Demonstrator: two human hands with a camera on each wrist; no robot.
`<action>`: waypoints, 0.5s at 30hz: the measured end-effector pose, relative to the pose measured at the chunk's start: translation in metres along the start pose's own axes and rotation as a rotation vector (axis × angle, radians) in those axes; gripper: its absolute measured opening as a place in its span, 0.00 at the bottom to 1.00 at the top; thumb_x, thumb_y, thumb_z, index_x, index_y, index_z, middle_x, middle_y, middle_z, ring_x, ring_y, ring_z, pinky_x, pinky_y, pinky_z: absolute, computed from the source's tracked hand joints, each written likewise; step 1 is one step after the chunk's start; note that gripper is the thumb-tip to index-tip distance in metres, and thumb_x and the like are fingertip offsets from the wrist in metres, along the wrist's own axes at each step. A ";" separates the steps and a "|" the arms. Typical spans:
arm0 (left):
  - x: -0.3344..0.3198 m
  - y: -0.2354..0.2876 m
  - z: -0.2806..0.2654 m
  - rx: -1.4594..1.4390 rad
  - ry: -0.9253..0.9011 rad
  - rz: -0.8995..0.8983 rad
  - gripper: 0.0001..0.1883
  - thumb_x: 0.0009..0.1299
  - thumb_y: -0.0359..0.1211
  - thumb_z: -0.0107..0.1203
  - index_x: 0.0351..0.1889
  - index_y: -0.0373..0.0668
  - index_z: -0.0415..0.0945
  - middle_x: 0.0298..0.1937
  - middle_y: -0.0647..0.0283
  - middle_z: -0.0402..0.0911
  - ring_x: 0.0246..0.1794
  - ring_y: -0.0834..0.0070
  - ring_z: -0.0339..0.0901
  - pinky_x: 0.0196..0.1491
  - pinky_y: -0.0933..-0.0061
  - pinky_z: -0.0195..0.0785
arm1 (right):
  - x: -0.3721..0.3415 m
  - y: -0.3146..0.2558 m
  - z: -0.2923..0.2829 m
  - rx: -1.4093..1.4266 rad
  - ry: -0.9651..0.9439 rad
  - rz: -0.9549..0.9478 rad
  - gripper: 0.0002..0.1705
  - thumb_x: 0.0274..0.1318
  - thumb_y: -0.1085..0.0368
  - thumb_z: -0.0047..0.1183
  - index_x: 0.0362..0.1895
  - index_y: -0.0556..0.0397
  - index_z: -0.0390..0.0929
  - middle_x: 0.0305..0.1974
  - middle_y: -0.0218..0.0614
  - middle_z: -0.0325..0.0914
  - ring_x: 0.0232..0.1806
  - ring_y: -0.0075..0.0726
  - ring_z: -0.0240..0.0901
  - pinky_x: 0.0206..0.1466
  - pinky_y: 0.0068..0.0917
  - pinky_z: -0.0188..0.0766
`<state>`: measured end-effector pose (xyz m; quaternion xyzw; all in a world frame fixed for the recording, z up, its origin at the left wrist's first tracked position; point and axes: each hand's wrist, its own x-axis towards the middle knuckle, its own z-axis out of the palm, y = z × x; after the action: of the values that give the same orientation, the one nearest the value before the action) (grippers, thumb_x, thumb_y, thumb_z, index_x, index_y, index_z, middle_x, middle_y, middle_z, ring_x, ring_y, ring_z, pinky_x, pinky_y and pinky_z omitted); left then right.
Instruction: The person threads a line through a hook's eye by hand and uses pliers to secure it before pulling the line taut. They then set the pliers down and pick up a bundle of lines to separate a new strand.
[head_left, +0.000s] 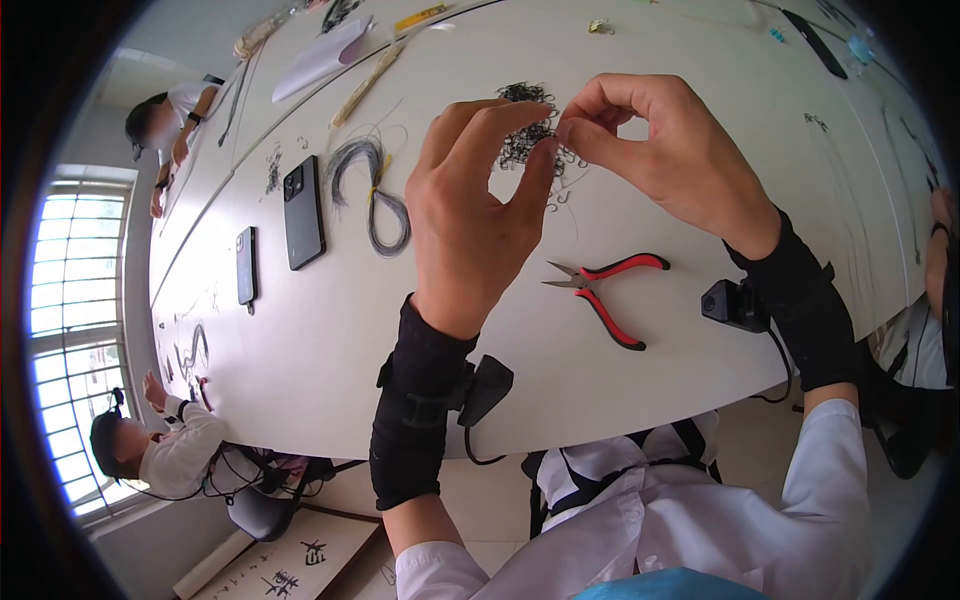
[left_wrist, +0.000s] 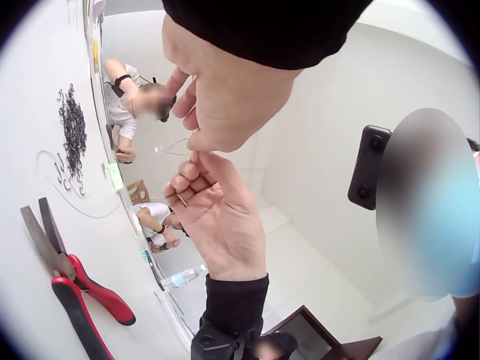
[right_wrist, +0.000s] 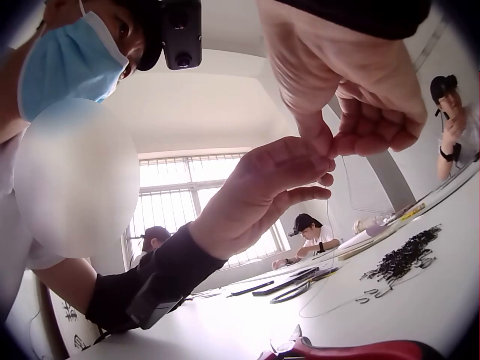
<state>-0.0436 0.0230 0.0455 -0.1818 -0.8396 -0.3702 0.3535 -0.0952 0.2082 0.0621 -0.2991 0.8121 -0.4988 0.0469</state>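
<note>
Both hands are raised over the table with their fingertips meeting. My left hand (head_left: 462,195) pinches between thumb and fingers, its other fingers loosely bent. Thumb against forefinger, my right hand (head_left: 665,150) pinches at the same spot. A thin clear line (left_wrist: 175,141) loops out from between the fingertips, and in the right wrist view it hangs below them. Whatever else is in the pinch is hidden by the fingers. Behind the hands lies a pile of small black hooks (head_left: 522,92). Nearer to me are red-and-black pliers (head_left: 590,283), jaws parted.
Left of the hands lie a tied coil of grey line (head_left: 395,240), a large black phone (head_left: 305,215) and a smaller phone (head_left: 246,265). Further back are a pale bundle of strands (head_left: 368,84) and white paper (head_left: 320,60). Other people sit around the table.
</note>
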 end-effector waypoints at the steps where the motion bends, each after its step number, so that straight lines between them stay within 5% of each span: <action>1: 0.000 -0.001 0.000 0.006 -0.003 0.014 0.09 0.61 0.21 0.67 0.39 0.40 0.83 0.39 0.59 0.84 0.38 0.60 0.82 0.41 0.67 0.75 | 0.000 -0.001 -0.001 -0.007 -0.003 -0.001 0.11 0.66 0.62 0.58 0.39 0.59 0.83 0.31 0.29 0.81 0.37 0.23 0.74 0.47 0.25 0.73; 15: -0.001 0.002 0.001 -0.007 -0.041 -0.036 0.06 0.62 0.21 0.65 0.36 0.39 0.83 0.35 0.60 0.84 0.35 0.67 0.83 0.40 0.71 0.74 | -0.001 -0.001 0.000 -0.006 -0.004 0.013 0.10 0.65 0.63 0.57 0.37 0.58 0.83 0.29 0.28 0.79 0.35 0.22 0.72 0.45 0.24 0.71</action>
<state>-0.0424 0.0246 0.0454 -0.1753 -0.8485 -0.3757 0.3289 -0.0941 0.2081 0.0624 -0.2950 0.8154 -0.4954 0.0507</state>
